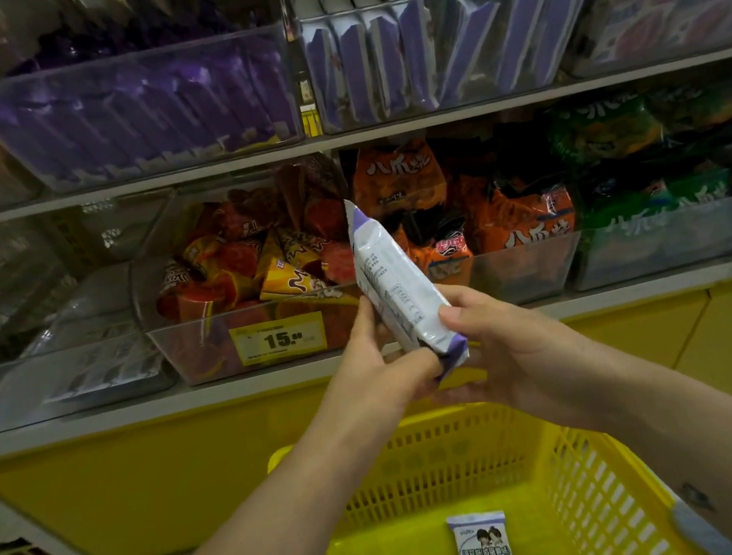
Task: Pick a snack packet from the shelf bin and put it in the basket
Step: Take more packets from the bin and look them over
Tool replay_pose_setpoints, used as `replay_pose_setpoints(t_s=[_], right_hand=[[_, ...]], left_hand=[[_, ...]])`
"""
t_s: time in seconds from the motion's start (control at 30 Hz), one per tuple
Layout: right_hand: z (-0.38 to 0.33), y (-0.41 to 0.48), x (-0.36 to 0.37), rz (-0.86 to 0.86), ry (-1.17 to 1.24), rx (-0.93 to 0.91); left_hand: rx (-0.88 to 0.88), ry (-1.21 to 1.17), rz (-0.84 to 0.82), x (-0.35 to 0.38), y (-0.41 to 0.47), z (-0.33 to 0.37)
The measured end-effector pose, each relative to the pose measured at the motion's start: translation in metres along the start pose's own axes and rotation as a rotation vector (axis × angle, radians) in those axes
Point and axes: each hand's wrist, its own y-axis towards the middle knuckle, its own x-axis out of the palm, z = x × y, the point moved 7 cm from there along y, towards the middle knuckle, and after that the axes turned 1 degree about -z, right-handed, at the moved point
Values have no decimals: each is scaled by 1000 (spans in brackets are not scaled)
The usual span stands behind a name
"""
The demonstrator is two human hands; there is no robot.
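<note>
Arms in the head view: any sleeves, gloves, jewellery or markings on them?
Both arms are bare as far as the frame shows: no sleeves or gloves. The left hand and right hand show no rings, and no watch or bracelet is visible. The right forearm carries a small dark mark, possibly a tattoo.

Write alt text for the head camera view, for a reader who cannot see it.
Two bare hands, left hand and right hand, hold a white and purple snack packet tilted above a yellow slotted plastic basket, where a similar white and purple packet already lies. Behind are clear plastic shelf bins of purple, red, orange and green snacks.
</note>
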Motion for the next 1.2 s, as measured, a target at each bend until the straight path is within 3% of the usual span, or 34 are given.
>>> replay_pose_setpoints(t_s=[0.13, 0.87, 1.03, 1.13, 1.2], right_hand=[[0, -3, 1, -25, -14, -2], [11, -14, 15, -187, 58, 129], [10, -10, 21, -227, 219, 112], [1, -8, 19, -144, 353, 66], [-8, -8, 16, -49, 319, -1]], left_hand=[[-52, -126, 5, -3, -2, -2], [-174, 53, 201, -45, -10, -15], [-107, 105, 191, -48, -16, -3], [17, 96, 123, -36, -15, 17], [145, 118, 131, -30, -14, 33]])
